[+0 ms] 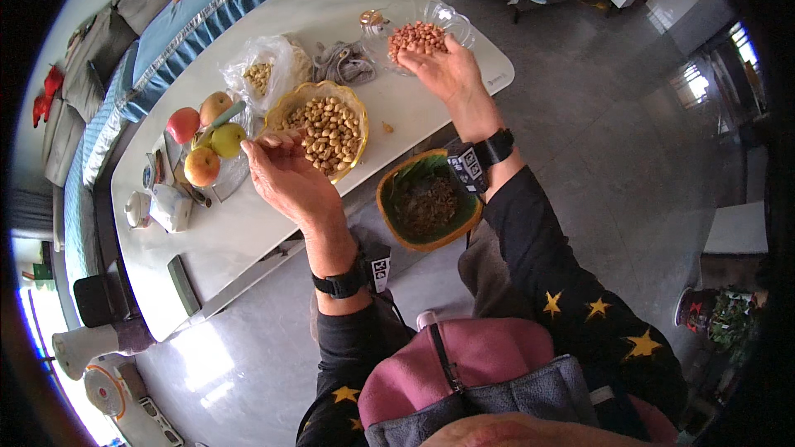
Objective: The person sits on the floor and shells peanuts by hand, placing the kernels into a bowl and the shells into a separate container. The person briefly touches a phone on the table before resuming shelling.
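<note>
My right hand is over the near edge of a clear plastic container of shelled reddish peanuts, its thumb and fingers apart. My left hand is at the left rim of a yellow-edged scalloped bowl. Unshelled peanuts fill much of that bowl. The left fingers are half curled, and whether anything lies between them is hidden. Below the table edge, between my forearms, stands a green-lined basin with an orange-brown rim. It contains dark brown bits, perhaps shells or skins.
On the white table are apples, a green-handled knife, a plastic bag with pale nuts, and a grey cloth. A tissue pack, a lidded white cup and a dark phone-like slab lie leftward.
</note>
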`<control>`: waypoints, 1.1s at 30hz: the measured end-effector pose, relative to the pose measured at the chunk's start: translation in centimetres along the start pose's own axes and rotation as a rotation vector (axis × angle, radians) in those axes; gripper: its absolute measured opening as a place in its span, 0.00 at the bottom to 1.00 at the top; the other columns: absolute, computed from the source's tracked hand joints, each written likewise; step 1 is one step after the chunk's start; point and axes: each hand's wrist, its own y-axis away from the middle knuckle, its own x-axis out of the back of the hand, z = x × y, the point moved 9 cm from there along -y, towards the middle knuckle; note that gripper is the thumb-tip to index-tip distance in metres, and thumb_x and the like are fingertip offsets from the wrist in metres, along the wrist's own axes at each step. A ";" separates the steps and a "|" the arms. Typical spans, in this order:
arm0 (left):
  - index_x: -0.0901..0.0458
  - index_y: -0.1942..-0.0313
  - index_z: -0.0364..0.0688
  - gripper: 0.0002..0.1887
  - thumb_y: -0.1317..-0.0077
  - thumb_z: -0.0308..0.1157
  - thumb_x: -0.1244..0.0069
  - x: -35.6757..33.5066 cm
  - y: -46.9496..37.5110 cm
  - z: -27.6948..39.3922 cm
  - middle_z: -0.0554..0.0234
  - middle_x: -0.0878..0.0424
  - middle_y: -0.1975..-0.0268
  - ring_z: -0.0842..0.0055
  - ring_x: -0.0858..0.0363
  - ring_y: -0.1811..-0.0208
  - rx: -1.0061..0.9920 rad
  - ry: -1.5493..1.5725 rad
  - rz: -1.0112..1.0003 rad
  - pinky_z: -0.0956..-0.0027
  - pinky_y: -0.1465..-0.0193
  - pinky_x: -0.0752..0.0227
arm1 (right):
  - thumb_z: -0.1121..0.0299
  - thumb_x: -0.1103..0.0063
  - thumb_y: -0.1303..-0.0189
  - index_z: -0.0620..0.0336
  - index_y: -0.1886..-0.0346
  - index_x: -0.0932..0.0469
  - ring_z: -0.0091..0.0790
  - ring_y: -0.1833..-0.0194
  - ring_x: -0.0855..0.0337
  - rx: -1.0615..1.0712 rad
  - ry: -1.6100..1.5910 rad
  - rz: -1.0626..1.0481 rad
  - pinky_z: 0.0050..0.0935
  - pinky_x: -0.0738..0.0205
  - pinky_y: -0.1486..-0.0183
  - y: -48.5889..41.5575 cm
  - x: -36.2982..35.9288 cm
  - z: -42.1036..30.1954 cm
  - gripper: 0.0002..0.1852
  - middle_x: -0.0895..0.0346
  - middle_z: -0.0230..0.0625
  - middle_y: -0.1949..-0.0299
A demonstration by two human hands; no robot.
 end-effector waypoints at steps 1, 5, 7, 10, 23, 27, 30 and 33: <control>0.30 0.68 0.42 0.17 0.21 0.42 0.59 0.3 -0.2 0.2 0.68 0.29 0.71 0.79 0.30 0.67 0.016 0.032 0.009 0.71 0.58 0.32 | 0.52 0.70 0.20 0.72 0.33 0.42 0.57 0.28 0.43 -0.028 -0.035 -0.038 0.54 0.49 0.24 -0.2 -0.1 -0.1 0.30 0.42 0.57 0.32; 0.30 0.69 0.44 0.17 0.21 0.42 0.60 0.8 -1.2 1.9 0.69 0.31 0.71 0.79 0.31 0.67 -0.055 0.003 0.004 0.71 0.57 0.31 | 0.52 0.66 0.21 0.73 0.28 0.51 0.60 0.25 0.50 0.006 0.000 -0.106 0.56 0.54 0.22 0.2 -0.4 -0.2 0.33 0.52 0.62 0.26; 0.29 0.66 0.43 0.16 0.21 0.42 0.61 1.7 -1.8 2.9 0.69 0.30 0.70 0.78 0.30 0.67 -0.093 0.028 0.054 0.69 0.57 0.30 | 0.53 0.65 0.21 0.76 0.29 0.51 0.60 0.25 0.49 0.019 0.035 -0.056 0.55 0.51 0.23 0.5 -0.3 0.5 0.33 0.53 0.64 0.27; 0.27 0.63 0.43 0.14 0.21 0.42 0.61 3.0 -2.8 4.2 0.68 0.24 0.66 0.78 0.25 0.63 -0.097 0.055 0.099 0.68 0.54 0.26 | 0.57 0.64 0.21 0.79 0.32 0.45 0.60 0.31 0.35 0.013 0.165 -0.118 0.51 0.37 0.26 1.5 -1.9 2.0 0.30 0.41 0.66 0.32; 0.28 0.67 0.42 0.17 0.21 0.40 0.64 5.8 -4.3 7.4 0.63 0.22 0.67 0.73 0.22 0.63 -0.202 0.071 0.126 0.63 0.51 0.25 | 0.49 0.41 0.32 0.59 0.47 0.19 0.28 0.60 0.12 -0.319 1.991 -0.379 0.22 0.20 0.66 7.8 -2.3 5.0 0.23 0.14 0.34 0.61; 0.28 0.67 0.42 0.17 0.21 0.41 0.64 5.7 -4.3 7.7 0.64 0.22 0.67 0.74 0.23 0.63 -0.185 0.092 0.095 0.64 0.51 0.26 | 0.54 0.31 0.44 0.61 0.52 0.19 0.41 0.61 0.13 -0.074 2.294 -0.482 0.38 0.21 0.62 5.2 0.3 7.8 0.23 0.15 0.44 0.62; 0.27 0.66 0.41 0.17 0.21 0.41 0.64 5.6 -4.3 7.6 0.65 0.23 0.68 0.76 0.25 0.64 -0.168 0.121 0.068 0.68 0.53 0.27 | 0.63 0.30 0.43 0.66 0.57 0.20 0.52 0.59 0.16 0.206 2.408 -0.517 0.40 0.22 0.52 4.9 0.4 9.5 0.18 0.15 0.48 0.62; 0.27 0.66 0.42 0.17 0.21 0.41 0.64 5.5 -4.5 7.4 0.65 0.24 0.68 0.75 0.25 0.65 -0.154 0.131 0.050 0.67 0.53 0.27 | 0.65 0.29 0.44 0.67 0.55 0.21 0.50 0.56 0.15 0.366 2.632 -0.513 0.43 0.22 0.49 5.2 1.2 10.7 0.18 0.15 0.49 0.61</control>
